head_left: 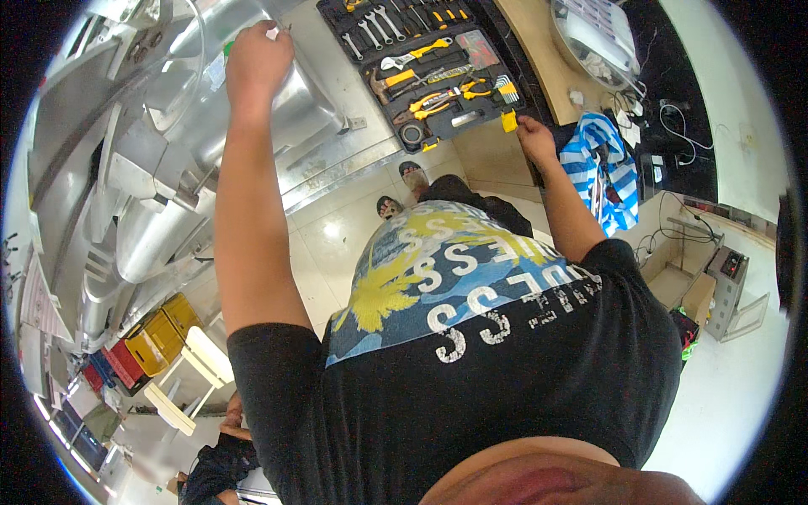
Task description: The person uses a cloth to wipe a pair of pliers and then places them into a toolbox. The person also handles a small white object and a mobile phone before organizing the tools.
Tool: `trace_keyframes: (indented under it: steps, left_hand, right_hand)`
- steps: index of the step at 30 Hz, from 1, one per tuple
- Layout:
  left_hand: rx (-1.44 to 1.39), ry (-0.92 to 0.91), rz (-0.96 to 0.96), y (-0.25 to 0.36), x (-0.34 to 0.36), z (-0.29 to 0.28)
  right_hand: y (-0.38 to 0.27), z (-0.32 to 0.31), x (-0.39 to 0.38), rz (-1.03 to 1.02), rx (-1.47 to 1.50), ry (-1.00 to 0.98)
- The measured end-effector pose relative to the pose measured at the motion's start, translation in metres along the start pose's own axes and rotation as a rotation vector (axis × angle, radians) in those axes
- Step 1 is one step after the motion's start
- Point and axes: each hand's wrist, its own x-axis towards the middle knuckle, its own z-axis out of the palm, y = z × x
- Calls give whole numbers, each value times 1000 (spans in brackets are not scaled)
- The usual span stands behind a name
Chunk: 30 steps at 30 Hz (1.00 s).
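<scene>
My left hand [259, 63] reaches far forward over a shiny metal machine [307, 118], its fingers bent closed. A small pale, metallic bit shows at its fingertips, too small to name. Beside that hand is a green and white label [217, 71]. My right hand [536, 141] is lower, at the right corner of an open black tool case [467, 120]. Its fingers are curled together close to a yellow latch [509, 121]; whether they touch it I cannot tell. In the case lie wrenches [383, 25], an adjustable wrench [417, 53], a hammer [394, 82], pliers [433, 103] and a tape measure [412, 133].
A wooden board [539, 50] runs right of the case, with a clear plastic container [598, 42] behind. A blue and white striped bag [602, 168] hangs near my right forearm. Cables lie at the right. Back left are a white stool [198, 370], yellow crates [160, 332] and another person [220, 463].
</scene>
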Motion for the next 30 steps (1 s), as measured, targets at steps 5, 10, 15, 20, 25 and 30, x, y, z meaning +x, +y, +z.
trace_keyframes:
  steps: [5,10,15,20,25,30]
  left_hand:
    - [4,-85,-28,14,4,8]
    - [14,-122,-88,12,3,-5]
    - [15,-90,-82,9,2,-4]
    - [27,-19,-61,3,4,3]
    - [29,-15,-125,14,-2,-6]
    - [90,-49,-143,13,10,11]
  right_hand:
    - [-19,-9,-46,52,-18,-2]
    - [-112,18,-2,-454,-55,-48]
    - [-165,54,40,-702,-468,-255]
    - [-161,62,56,-745,-503,-405]
    - [-151,60,64,-870,-479,-473]
    - [-151,60,53,-645,-476,-475]
